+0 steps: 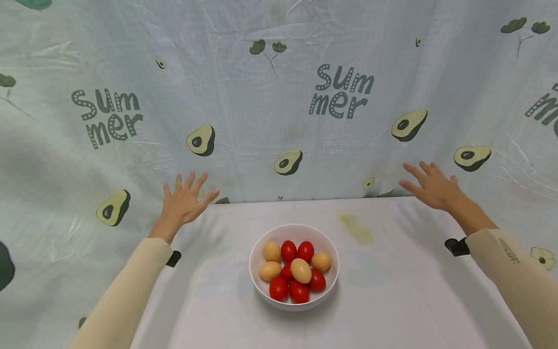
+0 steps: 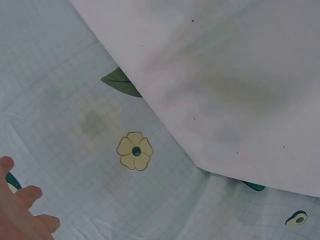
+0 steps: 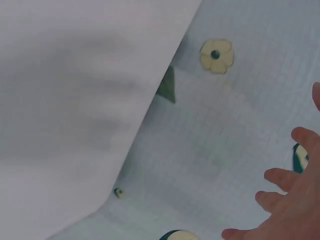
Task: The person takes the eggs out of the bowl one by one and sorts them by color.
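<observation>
Holding red eggs (image 1: 278,289), tan eggs (image 1: 301,270): white bowl (image 1: 296,232) | left hand (image 1: 180,206), bowl's ten o'clock: wide, empty | right hand (image 1: 436,190), two o'clock: wide, empty | handling: pending or finished, cannot tell

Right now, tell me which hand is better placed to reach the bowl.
Probably the left: in the head view, the left hand looks nearer the bowl than the right hand does. Both are empty, so nearness decides it.
</observation>
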Demonstrator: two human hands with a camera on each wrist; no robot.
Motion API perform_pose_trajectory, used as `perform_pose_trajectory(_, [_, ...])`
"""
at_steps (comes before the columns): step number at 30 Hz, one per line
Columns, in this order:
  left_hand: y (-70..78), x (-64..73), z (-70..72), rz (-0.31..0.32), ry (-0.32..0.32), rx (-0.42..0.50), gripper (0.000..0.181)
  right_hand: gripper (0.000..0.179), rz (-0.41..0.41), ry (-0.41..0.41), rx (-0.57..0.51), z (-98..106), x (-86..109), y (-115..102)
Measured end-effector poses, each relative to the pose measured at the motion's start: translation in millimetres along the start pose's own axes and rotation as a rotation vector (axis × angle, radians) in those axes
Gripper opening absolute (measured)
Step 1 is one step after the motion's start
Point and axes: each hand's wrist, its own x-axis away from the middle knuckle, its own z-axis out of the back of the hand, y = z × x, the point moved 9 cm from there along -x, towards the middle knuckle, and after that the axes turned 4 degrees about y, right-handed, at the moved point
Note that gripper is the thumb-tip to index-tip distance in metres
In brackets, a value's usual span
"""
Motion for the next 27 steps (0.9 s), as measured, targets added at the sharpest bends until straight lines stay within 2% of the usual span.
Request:
perform_pose_trajectory(6, [11.6, 13.2, 3.7, 0.014, -0.009, 0.04, 0.089, 0.068, 0.107, 0.14, 0.005, 7.0, 14.0, -31.9])
perform_pose_trajectory(11, [24.2, 30.0, 3.9, 0.008, -0.015, 0.094, 0.085, 0.057, 0.194, 0.214, 0.001, 8.7, 32.0, -59.6])
perform_pose_trajectory(17, [43.7, 52.5, -1.4, -0.04, 0.046, 0.18, 0.075, 0.051, 0.295, 0.283, -0.059, 8.0, 55.8, -88.6])
perform_pose_trajectory(22, [59.5, 67.2, -11.5, -0.059, 0.07, 0.398, 0.067, 0.049, 0.352, 0.284, -0.097, 2.8, 71.2, -112.3])
perform_pose_trajectory(27, [77.8, 77.8, -24.3, -0.075, 0.034, 0.654, 0.06, 0.045, 0.387, 0.246, -0.172, -9.7, 82.9, -135.8])
